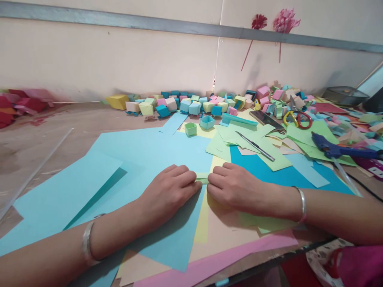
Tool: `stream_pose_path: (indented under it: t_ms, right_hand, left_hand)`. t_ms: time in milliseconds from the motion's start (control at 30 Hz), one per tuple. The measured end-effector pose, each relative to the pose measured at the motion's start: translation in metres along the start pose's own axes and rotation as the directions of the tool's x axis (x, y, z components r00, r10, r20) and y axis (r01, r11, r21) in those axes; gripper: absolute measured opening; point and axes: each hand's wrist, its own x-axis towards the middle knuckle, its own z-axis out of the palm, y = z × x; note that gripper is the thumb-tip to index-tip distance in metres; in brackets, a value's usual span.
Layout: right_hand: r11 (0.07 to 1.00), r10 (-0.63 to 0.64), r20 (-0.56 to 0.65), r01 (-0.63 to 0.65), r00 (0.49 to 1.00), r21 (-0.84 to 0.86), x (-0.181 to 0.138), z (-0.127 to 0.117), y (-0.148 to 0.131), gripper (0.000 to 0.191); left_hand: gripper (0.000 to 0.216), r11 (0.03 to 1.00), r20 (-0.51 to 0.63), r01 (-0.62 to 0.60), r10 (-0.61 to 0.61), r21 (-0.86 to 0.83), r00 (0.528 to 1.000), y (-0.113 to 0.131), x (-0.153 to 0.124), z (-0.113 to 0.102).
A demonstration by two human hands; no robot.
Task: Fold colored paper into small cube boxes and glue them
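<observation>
Between my two hands runs a narrow light green paper strip [202,176], mostly covered by my fingers. My left hand [172,189] is closed on its left end, and my right hand [229,185] is closed on the other end. Both rest over large light blue sheets [155,153] and a peach sheet [221,235]. Just beyond them stand a small green paper box [190,128] and a light blue paper box [207,122], both with open tops. A pen [254,145] lies on green paper pieces right of my hands.
A blue glue gun [338,149], scissors [297,119] and a phone [266,120] lie at the right. Many small coloured paper boxes [194,107] line the wall. A pink sheet [215,261] lies along the table's front edge. Red paper pieces [30,104] sit far left.
</observation>
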Motion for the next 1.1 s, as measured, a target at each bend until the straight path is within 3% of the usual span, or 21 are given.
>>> stream_pose_path:
  t_ms: [200, 500, 633, 733, 833, 967, 1100]
  right_hand:
    - [1.0, 0.028, 0.006, -0.028, 1.0, -0.012, 0.0, -0.001, -0.002, 0.019]
    - [0.997, 0.078, 0.15, -0.073, 0.986, -0.038, -0.007, -0.007, -0.007, 0.023]
    - [0.996, 0.078, 0.185, -0.071, 0.98, -0.047, -0.011, -0.011, -0.007, 0.023]
    - [0.996, 0.073, 0.172, -0.064, 0.982, -0.058, -0.011, -0.012, -0.008, 0.021]
    - [0.997, 0.063, 0.169, -0.053, 0.984, -0.06, -0.01, -0.011, -0.008, 0.021]
    - [0.995, 0.053, 0.074, -0.047, 0.996, -0.083, -0.007, -0.008, -0.005, 0.023]
    - [0.991, 0.055, 0.008, -0.053, 0.998, -0.124, -0.006, -0.004, -0.004, 0.024]
  left_hand:
    - [0.021, 1.0, 0.102, -0.003, 0.002, 0.015, 0.995, 0.003, 0.0, 0.003]
    - [0.019, 0.98, 0.13, -0.067, 0.043, 0.185, 0.991, 0.005, -0.002, -0.006]
    - [0.02, 0.971, 0.177, -0.038, -0.005, 0.237, 0.984, 0.01, -0.004, -0.014]
    - [0.023, 0.945, 0.204, 0.04, -0.111, 0.324, 0.973, 0.015, -0.006, -0.019]
    - [0.024, 0.908, 0.146, 0.122, -0.195, 0.402, 0.97, 0.018, -0.008, -0.023]
    - [0.021, 0.897, -0.066, 0.186, -0.174, 0.401, 0.983, 0.019, -0.004, -0.022]
    - [0.016, 0.968, -0.044, 0.116, -0.109, 0.222, 0.993, 0.009, 0.002, -0.01]
